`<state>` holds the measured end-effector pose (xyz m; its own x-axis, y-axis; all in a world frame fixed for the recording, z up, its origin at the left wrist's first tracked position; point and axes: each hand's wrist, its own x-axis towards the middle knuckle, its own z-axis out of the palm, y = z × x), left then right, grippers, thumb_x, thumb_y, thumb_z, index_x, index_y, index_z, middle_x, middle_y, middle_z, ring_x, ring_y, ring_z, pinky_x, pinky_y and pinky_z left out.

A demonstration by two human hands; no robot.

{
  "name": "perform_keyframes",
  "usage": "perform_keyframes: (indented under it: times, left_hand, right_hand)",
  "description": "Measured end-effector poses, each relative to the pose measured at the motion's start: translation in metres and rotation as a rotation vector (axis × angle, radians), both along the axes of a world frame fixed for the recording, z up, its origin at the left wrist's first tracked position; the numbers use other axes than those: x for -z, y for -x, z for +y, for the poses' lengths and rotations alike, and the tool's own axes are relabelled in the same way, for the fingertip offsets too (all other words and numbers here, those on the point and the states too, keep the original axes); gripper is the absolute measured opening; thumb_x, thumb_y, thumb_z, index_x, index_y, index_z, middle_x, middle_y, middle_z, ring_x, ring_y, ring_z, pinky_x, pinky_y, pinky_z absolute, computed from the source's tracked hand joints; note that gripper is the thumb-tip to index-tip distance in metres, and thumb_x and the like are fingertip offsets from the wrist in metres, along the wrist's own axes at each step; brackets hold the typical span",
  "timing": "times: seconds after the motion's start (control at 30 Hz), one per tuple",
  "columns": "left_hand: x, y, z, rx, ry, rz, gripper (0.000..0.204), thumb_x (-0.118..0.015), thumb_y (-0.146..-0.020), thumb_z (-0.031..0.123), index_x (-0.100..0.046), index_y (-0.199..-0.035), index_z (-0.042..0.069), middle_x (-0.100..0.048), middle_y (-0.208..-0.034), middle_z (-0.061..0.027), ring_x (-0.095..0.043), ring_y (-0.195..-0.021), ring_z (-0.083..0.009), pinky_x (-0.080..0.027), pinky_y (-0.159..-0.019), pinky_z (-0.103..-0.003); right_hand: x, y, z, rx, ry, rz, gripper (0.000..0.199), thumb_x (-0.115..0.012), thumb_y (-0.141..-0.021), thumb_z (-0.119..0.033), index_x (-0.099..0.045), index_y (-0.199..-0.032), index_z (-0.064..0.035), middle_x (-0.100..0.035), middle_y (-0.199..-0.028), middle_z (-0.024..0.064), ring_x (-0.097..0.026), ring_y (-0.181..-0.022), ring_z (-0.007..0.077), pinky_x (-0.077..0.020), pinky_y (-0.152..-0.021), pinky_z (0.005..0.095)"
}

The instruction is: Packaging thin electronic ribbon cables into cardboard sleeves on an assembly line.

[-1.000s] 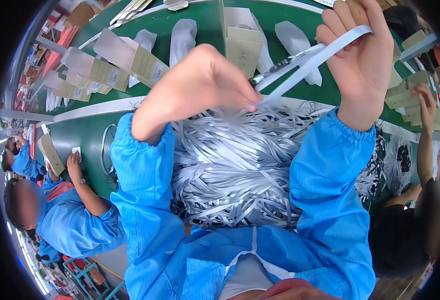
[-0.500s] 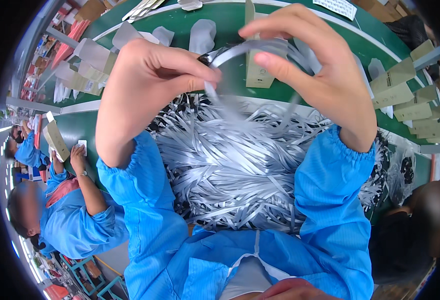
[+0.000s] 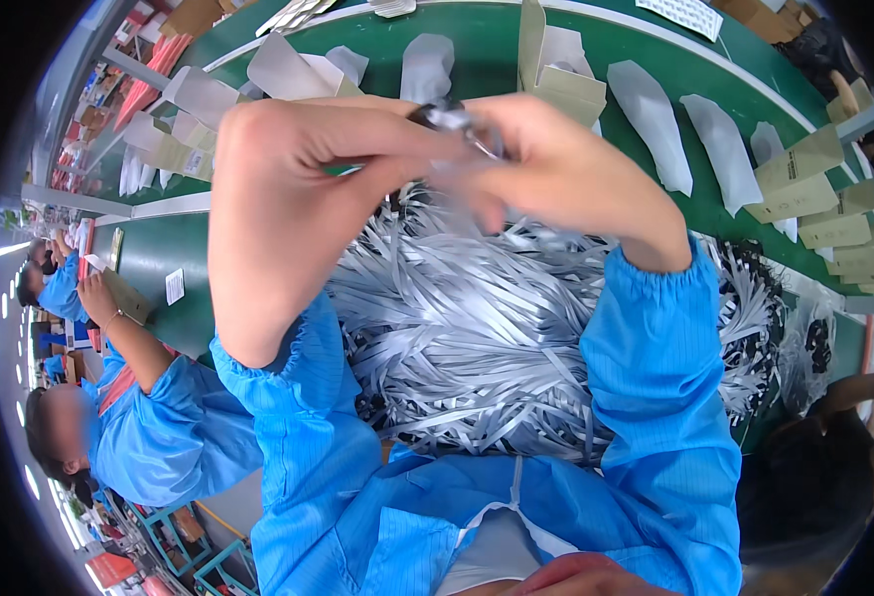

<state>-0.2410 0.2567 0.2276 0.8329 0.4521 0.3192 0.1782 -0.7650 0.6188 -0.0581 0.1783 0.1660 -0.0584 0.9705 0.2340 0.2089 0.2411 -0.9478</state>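
My left hand (image 3: 303, 174) is closed, thumb against forefinger, pinching a grey flat strap with a black end (image 3: 447, 116). My right hand (image 3: 581, 184) meets it from the other side, its fingers curled in around the same strap. Motion smears the fingertips, and most of the strap is hidden between the two hands. Below them lies a big heap of loose grey straps (image 3: 477, 318), with black ends showing along its edges.
White sleeves (image 3: 651, 124) and open cream boxes (image 3: 568, 84) stand along the green bench (image 3: 477, 74) beyond. More boxes (image 3: 800, 179) line the right. A co-worker in blue (image 3: 169, 427) sits at left, handling a box. A clear plastic bag (image 3: 809, 348) lies at right.
The wide strap loop held between my hands has been gathered in small. My right hand has come down and left to meet my left. The co-worker's hands have moved to a box.
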Motion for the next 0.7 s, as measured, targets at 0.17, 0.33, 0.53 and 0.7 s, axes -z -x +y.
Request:
perform_keyframes:
  times: [0.17,0.33,0.53,0.7]
  left_hand:
    - [0.004,0.000,0.006,-0.105,0.095,-0.102,0.014,-0.068,-0.083,-0.009,-0.076,-0.094,-0.004,-0.075,-0.090,-0.0126,-0.071,-0.083,-0.0166,-0.056,-0.077,-0.026]
    - [0.017,-0.019,-0.002,-0.093,0.031,-0.107,0.013,-0.069,-0.084,-0.007,-0.075,-0.095,-0.004,-0.075,-0.090,-0.0122,-0.071,-0.080,-0.0143,-0.055,-0.074,-0.024]
    - [0.038,-0.038,-0.006,-0.085,-0.174,-0.182,0.013,-0.071,-0.084,-0.002,-0.075,-0.097,-0.003,-0.075,-0.088,-0.0133,-0.072,-0.077,-0.0196,-0.055,-0.071,-0.025]
    - [0.036,-0.014,-0.024,0.166,-0.128,0.111,0.044,-0.072,-0.086,0.012,-0.061,-0.127,0.001,-0.065,-0.121,-0.0212,-0.067,-0.100,-0.0335,-0.054,-0.086,-0.036]
  right_hand:
    - [-0.010,-0.011,-0.001,-0.007,-0.108,0.134,0.034,-0.071,-0.093,-0.024,-0.065,-0.117,-0.0012,-0.063,-0.084,-0.0022,-0.050,-0.056,0.0027,-0.0417,-0.049,0.0218]
    - [-0.017,-0.004,-0.001,0.255,-0.095,0.246,0.019,-0.064,-0.097,-0.020,-0.065,-0.107,-0.0036,-0.056,-0.074,-0.0038,-0.045,-0.055,0.0011,-0.0330,-0.047,0.0215]
    - [-0.004,0.022,0.017,0.523,-0.110,0.803,0.021,-0.059,-0.101,-0.026,-0.057,-0.105,-0.0060,-0.049,-0.078,-0.0018,-0.044,-0.065,0.0042,-0.0304,-0.054,0.0235]
    - [0.015,0.010,0.025,0.470,-0.221,1.020,0.026,-0.057,-0.102,-0.034,-0.050,-0.094,-0.0103,-0.034,-0.064,-0.0043,-0.030,-0.053,0.0031,-0.0212,-0.044,0.0222]
